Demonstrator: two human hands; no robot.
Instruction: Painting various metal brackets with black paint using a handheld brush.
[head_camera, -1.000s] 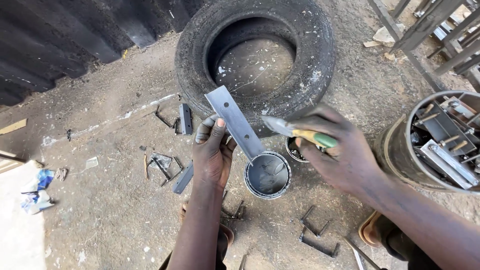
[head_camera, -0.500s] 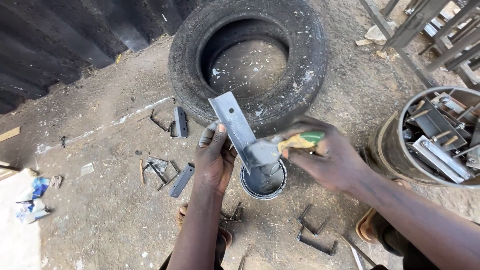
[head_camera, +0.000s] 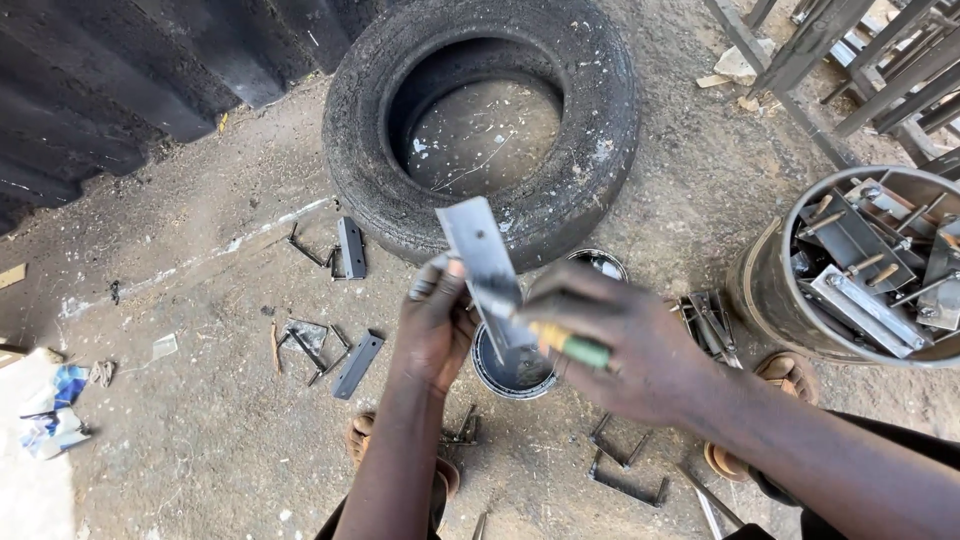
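A: Left hand (head_camera: 435, 325) pinches flat metal plate (head_camera: 487, 268) above paint can (head_camera: 512, 362), near the tyre (head_camera: 480, 130).
B: Right hand (head_camera: 620, 345) closed on brush (head_camera: 570, 345). Plate looks stiff, light, paint-slick; hold bare edges.

Both bare forearms reach forward from the bottom edge. The left hand (head_camera: 437, 325) is raised, back toward the camera, fingers (head_camera: 428, 282) curled in a pinch grip. The right hand (head_camera: 622, 345) crosses in from the right, knuckles up, fingers closed in a fist-like grip, slightly blurred.
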